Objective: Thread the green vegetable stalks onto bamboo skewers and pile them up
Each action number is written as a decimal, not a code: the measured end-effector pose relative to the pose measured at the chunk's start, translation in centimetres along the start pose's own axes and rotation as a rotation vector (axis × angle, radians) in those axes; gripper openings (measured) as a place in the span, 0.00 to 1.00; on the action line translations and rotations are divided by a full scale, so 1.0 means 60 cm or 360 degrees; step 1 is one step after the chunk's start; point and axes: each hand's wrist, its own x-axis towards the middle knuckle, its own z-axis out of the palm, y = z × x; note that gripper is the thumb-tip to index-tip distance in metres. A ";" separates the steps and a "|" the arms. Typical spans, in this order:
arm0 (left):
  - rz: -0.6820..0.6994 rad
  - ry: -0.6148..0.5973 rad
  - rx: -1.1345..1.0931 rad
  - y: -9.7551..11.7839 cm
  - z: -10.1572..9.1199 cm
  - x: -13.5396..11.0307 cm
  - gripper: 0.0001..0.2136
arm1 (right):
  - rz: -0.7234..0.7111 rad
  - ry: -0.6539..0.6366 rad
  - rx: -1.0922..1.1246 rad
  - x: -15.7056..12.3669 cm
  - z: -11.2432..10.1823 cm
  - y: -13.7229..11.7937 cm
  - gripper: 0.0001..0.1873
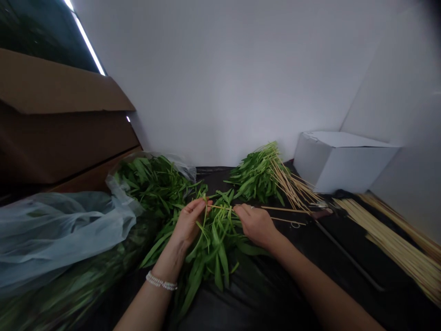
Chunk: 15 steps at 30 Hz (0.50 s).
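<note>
My left hand (189,221) is closed around a small bunch of green leafy stems (214,243) at the centre of the black-covered table. A thin bamboo skewer (220,207) runs across the stems between both hands. My right hand (255,224) pinches that skewer near its right part, and the skewer's tail (285,209) sticks out to the right. The leaves hang down towards me over the black sheet.
A heap of loose greens (155,184) lies in a clear plastic bag (62,230) on the left. Skewered greens (265,174) are stacked at the back centre. Bare skewers (389,239) lie at right, beside a white box (341,161). Cardboard boxes (62,124) stand far left.
</note>
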 end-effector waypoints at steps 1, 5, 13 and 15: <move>0.0005 -0.0031 0.0039 -0.002 0.003 -0.003 0.15 | 0.0002 0.0019 -0.0010 0.000 0.000 0.000 0.14; 0.0011 -0.0074 0.0082 -0.003 0.007 -0.008 0.17 | 0.0017 0.0072 -0.0034 -0.001 0.002 0.002 0.15; 0.0013 -0.0018 0.0076 -0.002 0.004 -0.003 0.16 | 0.0026 0.0076 -0.0062 -0.003 0.005 0.001 0.16; 0.0020 -0.0009 0.0078 -0.003 0.003 -0.002 0.15 | 0.0037 0.0065 -0.0058 -0.003 0.006 0.001 0.17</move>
